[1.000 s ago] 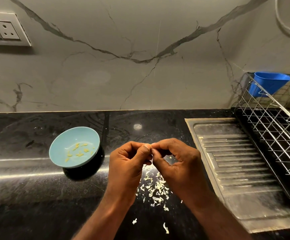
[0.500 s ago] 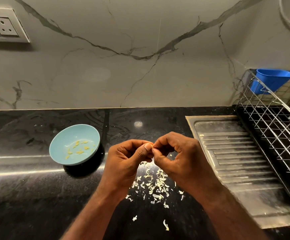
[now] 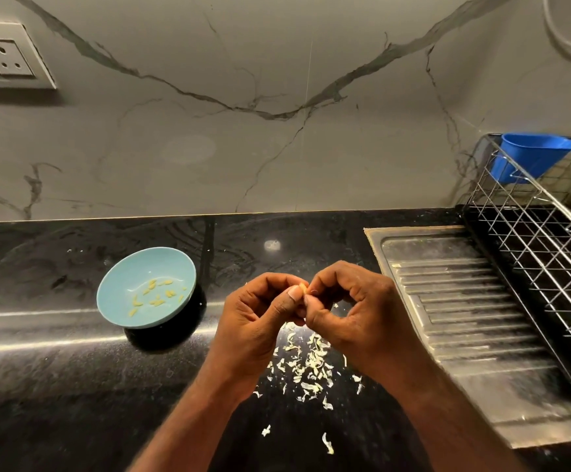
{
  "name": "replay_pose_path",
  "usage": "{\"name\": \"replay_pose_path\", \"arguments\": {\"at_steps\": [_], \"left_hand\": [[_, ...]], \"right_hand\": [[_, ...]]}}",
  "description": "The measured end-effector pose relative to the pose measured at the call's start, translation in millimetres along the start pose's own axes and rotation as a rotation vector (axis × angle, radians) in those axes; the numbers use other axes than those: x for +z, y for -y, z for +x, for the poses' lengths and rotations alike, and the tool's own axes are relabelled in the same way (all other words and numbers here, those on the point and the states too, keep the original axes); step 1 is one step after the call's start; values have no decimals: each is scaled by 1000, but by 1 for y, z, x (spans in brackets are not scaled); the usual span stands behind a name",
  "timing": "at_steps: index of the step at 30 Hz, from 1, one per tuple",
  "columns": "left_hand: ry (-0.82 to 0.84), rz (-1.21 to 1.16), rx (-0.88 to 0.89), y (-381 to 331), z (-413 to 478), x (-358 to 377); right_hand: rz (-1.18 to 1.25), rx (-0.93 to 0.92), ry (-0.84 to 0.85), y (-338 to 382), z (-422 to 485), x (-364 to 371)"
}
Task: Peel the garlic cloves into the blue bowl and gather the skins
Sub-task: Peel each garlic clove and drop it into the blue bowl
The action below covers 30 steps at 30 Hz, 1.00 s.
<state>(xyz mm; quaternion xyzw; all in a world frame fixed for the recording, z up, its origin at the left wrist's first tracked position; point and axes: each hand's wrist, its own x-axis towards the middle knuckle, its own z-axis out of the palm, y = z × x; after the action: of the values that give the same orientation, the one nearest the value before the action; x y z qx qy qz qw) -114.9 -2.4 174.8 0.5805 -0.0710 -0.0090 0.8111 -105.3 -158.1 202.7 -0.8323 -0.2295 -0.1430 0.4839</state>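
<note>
A small garlic clove [image 3: 303,287] shows between the fingertips of both hands above the black counter. My left hand [image 3: 257,321] pinches it from the left, and my right hand [image 3: 352,311] pinches it from the right with curled fingers. To the left stands the light blue bowl [image 3: 117,301], which holds several peeled yellowish cloves [image 3: 156,296]. Beneath my hands, white garlic skins [image 3: 306,364] lie scattered on the counter, with two stray flakes nearer to me.
A steel sink drainboard [image 3: 475,321] lies to the right, with a wire dish rack [image 3: 549,247] beyond it holding a blue plastic cup [image 3: 529,156]. A wall socket [image 3: 5,61] sits at the upper left on the marble backsplash.
Both hands stayed together on the clove and shifted slightly up in view. The clove's tip now shows between the fingertips.
</note>
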Motion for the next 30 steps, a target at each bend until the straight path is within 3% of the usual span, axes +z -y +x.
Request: {"name": "replay_pose_path", "arguments": {"at_steps": [3,10,19,22,30], "left_hand": [[71,9,30,-3,0,0],[72,-58,-3,-5,-1,0],[-41,-79,-8,-1,-2,6],[-12,-72,45,-2,-1,6],[82,-27,116,-2,4,-1]], "right_hand": [[136,101,55,1,4,-8],[245,145,151,-2,2,-10],[192,55,-42,-4,-1,2],[344,167,-62,-1,-1,2],[907,391,121,-4,4,-2]]}}
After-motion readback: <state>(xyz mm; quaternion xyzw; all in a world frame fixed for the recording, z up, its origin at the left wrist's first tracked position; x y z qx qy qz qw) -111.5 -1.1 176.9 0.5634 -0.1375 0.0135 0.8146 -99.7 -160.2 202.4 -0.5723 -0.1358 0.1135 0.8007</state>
